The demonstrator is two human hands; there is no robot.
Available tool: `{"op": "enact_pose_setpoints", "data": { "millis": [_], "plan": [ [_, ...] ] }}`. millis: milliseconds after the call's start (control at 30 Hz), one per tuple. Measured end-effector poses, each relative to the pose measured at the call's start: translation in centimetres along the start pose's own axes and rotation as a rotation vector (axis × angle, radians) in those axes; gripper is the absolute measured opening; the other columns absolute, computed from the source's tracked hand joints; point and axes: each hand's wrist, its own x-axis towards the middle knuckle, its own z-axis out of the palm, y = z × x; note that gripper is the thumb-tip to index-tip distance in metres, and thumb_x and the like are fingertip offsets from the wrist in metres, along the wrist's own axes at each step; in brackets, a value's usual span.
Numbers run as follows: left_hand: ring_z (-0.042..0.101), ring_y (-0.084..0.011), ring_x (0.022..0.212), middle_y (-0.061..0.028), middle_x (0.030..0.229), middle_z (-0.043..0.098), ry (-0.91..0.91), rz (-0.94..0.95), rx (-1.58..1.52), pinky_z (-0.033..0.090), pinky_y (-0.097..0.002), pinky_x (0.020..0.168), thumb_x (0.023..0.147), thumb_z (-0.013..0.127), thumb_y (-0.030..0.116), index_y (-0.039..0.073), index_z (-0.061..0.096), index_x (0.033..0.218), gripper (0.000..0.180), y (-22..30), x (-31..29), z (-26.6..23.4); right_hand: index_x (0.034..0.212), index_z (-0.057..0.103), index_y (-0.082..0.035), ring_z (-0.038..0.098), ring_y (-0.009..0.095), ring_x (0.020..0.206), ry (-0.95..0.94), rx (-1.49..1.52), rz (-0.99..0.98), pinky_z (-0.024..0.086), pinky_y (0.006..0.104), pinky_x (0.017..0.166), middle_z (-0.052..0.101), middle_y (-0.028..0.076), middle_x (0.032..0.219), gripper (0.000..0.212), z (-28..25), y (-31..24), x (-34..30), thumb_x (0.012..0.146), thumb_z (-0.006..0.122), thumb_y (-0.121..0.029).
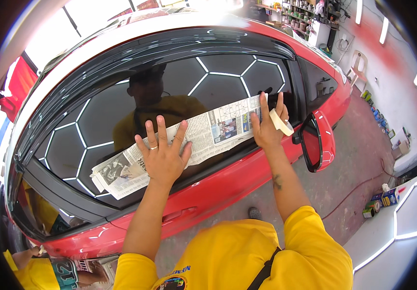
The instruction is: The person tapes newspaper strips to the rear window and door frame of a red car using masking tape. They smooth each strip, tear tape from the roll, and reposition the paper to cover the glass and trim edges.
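Note:
A folded strip of newspaper (201,140) lies along the lower part of the red car's dark side window (228,87), slanting up to the right. My left hand (164,157) rests on its left part, open, fingers spread flat. At the paper's right end, my right hand (268,126) presses with its extended index finger. A roll of pale masking tape (281,123) is held in the other fingers of that hand. The paper's left end shows loose, uneven layers. What holds its lower edge to the car cannot be made out.
The red side mirror (320,142) juts out just right of my right forearm. Below the window is the door handle (179,213). Another person in yellow (37,275) works low at the left. Cans (372,209) and boxes stand on the right; a plastic chair (358,67) is farther back.

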Motion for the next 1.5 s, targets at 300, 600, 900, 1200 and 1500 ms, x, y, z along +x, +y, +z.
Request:
{"op": "enact_pose_setpoints", "data": {
  "millis": [300,600,900,1200,1500],
  "plan": [
    [0.013,-0.0446,0.169,-0.0195,0.180,0.027,-0.030,0.000,-0.044,0.007,-0.0714,0.130,0.092,0.076,0.056,0.042,0.051,0.165,0.078,-0.1,0.3,0.2,0.171,0.041,-0.017,0.041,0.054,0.147,0.011,0.171,-0.036,0.033,0.0619,0.122,0.024,0.032,0.176,0.078,-1.6,-7.8,-1.5,0.101,0.070,-0.037],
    [0.006,-0.0401,0.171,-0.0176,0.183,0.019,-0.123,0.033,0.001,0.002,-0.0627,0.134,0.094,0.073,0.064,0.044,0.049,0.165,0.077,-5.9,-2.3,-2.4,0.169,0.044,-0.013,0.039,0.055,0.151,-0.010,0.176,-0.039,0.034,0.0629,0.123,0.032,0.033,0.172,0.082,0.1,-8.4,-1.9,0.098,0.073,-0.041],
    [0.015,-0.0455,0.168,-0.0247,0.178,0.029,-0.251,-0.149,0.225,0.006,-0.0653,0.133,0.092,0.076,0.058,0.038,0.059,0.159,0.072,-17.8,-9.7,-9.7,0.169,0.045,-0.014,0.042,0.053,0.147,-0.036,0.172,-0.014,0.037,0.0615,0.119,0.032,0.032,0.172,0.081,-0.9,-8.8,-1.9,0.099,0.073,-0.043],
    [0.006,-0.0523,0.168,-0.0245,0.181,0.022,-0.040,-0.133,-0.177,-0.001,-0.0731,0.129,0.097,0.073,0.055,0.023,0.045,0.170,0.084,3.7,-2.4,-3.8,0.170,0.039,-0.010,0.040,0.055,0.147,-0.062,0.179,-0.035,0.034,0.0639,0.121,0.028,0.035,0.172,0.083,-1.4,-9.1,-1.4,0.100,0.072,-0.041],
    [0.016,-0.0405,0.169,-0.0169,0.179,0.034,-0.023,-0.060,-0.017,0.000,-0.0676,0.132,0.095,0.075,0.054,0.024,0.051,0.166,0.080,0.9,-2.7,0.3,0.164,0.052,-0.015,0.045,0.048,0.144,-0.156,0.194,-0.115,0.036,0.0613,0.116,0.039,0.029,0.167,0.076,-2.8,-6.2,-0.6,0.097,0.076,-0.044]
  ]
}}
